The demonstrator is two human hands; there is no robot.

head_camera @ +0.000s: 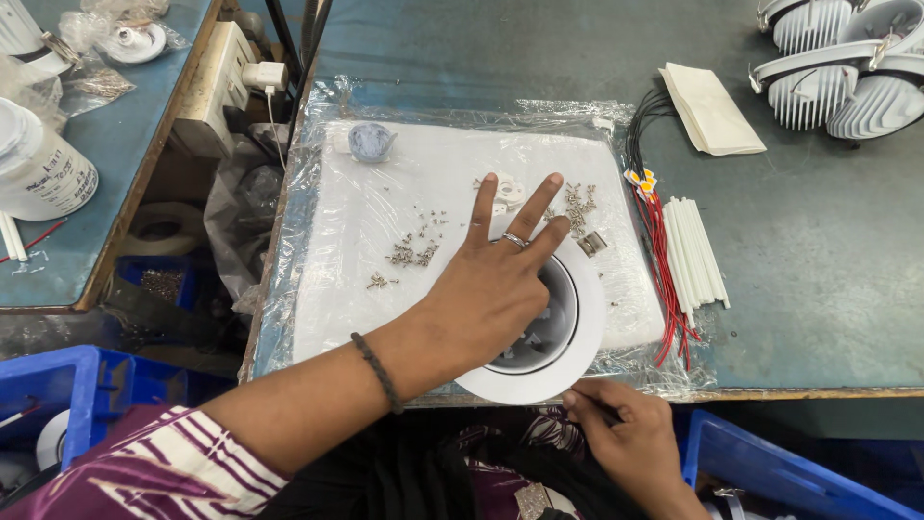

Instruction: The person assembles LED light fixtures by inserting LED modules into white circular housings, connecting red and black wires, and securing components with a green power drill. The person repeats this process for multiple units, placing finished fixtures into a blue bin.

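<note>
A wide workbench (pixel 818 260) with a dull grey-green, scuffed top fills most of the view. On its near left part lies a white, soft-looking foam pad (pixel 385 250), roughly square and wrapped in crinkled clear plastic film.

At the pad's near edge, overhanging the bench edge, sits a round white downlight housing (pixel 577 361): a smooth flat ring around a dark, shiny, tilted inner bowl. The left hand (pixel 491 289) lies flat across the top of the housing, pressing on it, with two fingers stretched forward and spread over the pad; one finger wears a thin metal ring, and a dark braided band circles the wrist. The right hand (pixel 630 438) is below the bench edge, fingers curled and pinched on a thin dark thing at the ring's lower rim; what it grips is too small to tell.

At the far right corner stands a cluster of white finned heat sinks (pixel 833 82), ribbed and rounded. Just right of the pad lie a bundle of red and black wires (pixel 664 250) and a row of thin white tubes (pixel 695 252), straight and parallel. A folded cream cloth (pixel 710 109) lies beyond them.

Tiny silver screws (pixel 409 252) are scattered across the pad.
</note>
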